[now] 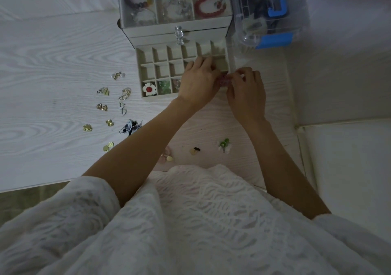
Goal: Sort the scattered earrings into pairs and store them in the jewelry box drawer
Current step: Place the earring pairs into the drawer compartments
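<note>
The left hand (197, 84) covers the drawer's (148, 63) near-right compartments; the pinkish piece (223, 80) is blurred.

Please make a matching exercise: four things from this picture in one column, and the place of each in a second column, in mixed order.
1. white flower earring
2. red bead bracelet
3. green earring
4. pink earring

A. top tray of the jewelry box
B. on the table, near the person's body
C. front left cell of the drawer
D. between the left hand and the right hand

Pairs: 1-C, 2-A, 3-B, 4-D
</note>
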`<state>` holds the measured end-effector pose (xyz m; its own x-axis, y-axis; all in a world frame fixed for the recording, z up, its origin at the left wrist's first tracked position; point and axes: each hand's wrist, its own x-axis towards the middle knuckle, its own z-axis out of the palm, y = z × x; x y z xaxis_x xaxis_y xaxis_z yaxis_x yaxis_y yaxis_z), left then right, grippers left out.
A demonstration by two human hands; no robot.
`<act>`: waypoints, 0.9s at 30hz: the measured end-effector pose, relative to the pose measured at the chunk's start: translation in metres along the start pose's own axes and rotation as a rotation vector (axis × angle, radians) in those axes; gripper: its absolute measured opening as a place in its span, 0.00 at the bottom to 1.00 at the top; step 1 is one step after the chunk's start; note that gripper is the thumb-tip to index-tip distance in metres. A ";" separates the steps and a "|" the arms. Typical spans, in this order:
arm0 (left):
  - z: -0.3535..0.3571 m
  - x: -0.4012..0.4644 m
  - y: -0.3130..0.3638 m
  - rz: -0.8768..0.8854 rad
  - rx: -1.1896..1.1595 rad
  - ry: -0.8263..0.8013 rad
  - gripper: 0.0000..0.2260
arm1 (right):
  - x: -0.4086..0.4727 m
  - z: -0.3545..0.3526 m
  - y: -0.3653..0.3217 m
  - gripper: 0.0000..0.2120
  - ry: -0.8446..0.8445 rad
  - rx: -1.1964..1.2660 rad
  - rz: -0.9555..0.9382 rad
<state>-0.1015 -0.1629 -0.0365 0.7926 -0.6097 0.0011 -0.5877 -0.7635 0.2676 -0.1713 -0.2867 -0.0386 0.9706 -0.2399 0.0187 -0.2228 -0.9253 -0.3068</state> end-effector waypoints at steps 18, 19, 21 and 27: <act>-0.010 -0.064 -0.002 -0.016 -0.278 0.239 0.13 | -0.026 -0.002 -0.009 0.23 -0.150 -0.001 -0.101; -0.015 -0.070 0.000 -0.092 -0.373 0.284 0.13 | -0.033 -0.006 -0.009 0.23 -0.123 -0.017 -0.132; -0.022 -0.081 0.003 -0.198 -0.540 0.314 0.12 | -0.048 -0.012 -0.005 0.20 -0.097 0.008 -0.144; -0.009 -0.126 -0.010 -0.142 -0.376 -0.190 0.14 | -0.110 -0.008 0.011 0.19 -0.267 0.211 0.022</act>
<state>-0.1946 -0.0766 -0.0309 0.7968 -0.5593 -0.2289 -0.3469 -0.7335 0.5845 -0.2810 -0.2728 -0.0366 0.9615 -0.1477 -0.2317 -0.2472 -0.8331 -0.4949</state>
